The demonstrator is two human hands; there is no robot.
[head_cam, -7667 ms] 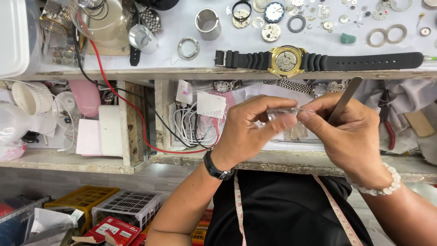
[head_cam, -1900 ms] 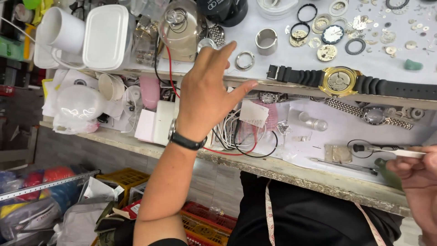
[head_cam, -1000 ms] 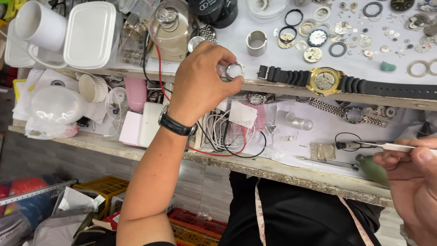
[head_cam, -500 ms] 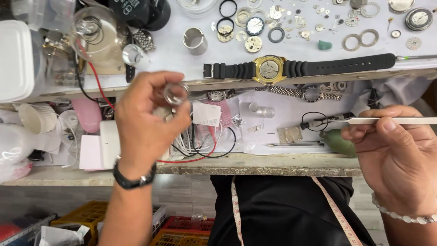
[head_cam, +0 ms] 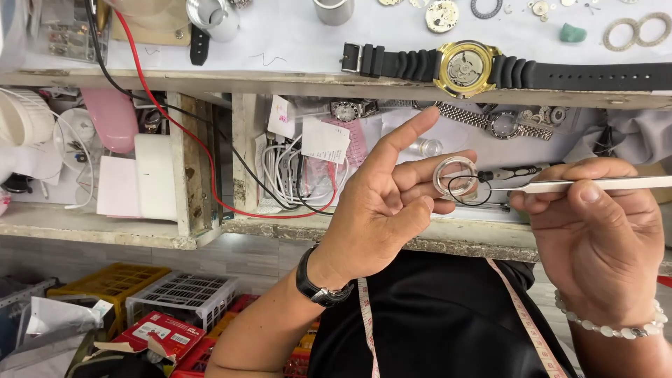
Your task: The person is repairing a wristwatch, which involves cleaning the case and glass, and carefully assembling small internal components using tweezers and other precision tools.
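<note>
a small clear round ring (head_cam: 455,176), like a watch crystal or its gasket ring, glassy and see-through with a pale rim, sits between the fingertips of the left hand (head_cam: 381,210). the thumb and middle fingers close on its left edge while the index finger points up and away, so the hand is partly curled and gripping the ring. a thin black loop (head_cam: 467,192), like a rubber gasket, hangs just below and overlapping the ring. the right hand (head_cam: 595,238) is closed around slim white tweezers (head_cam: 588,185), held level with the tip pointing left, reaching the ring's right edge. both hands hover in front of the person's chest, above the front edge of a worn workbench shelf (head_cam: 280,227). on the bench top behind lies a gold-cased wristwatch (head_cam: 465,68) with a black rubber strap, its back open, well apart from the ring.
</note>
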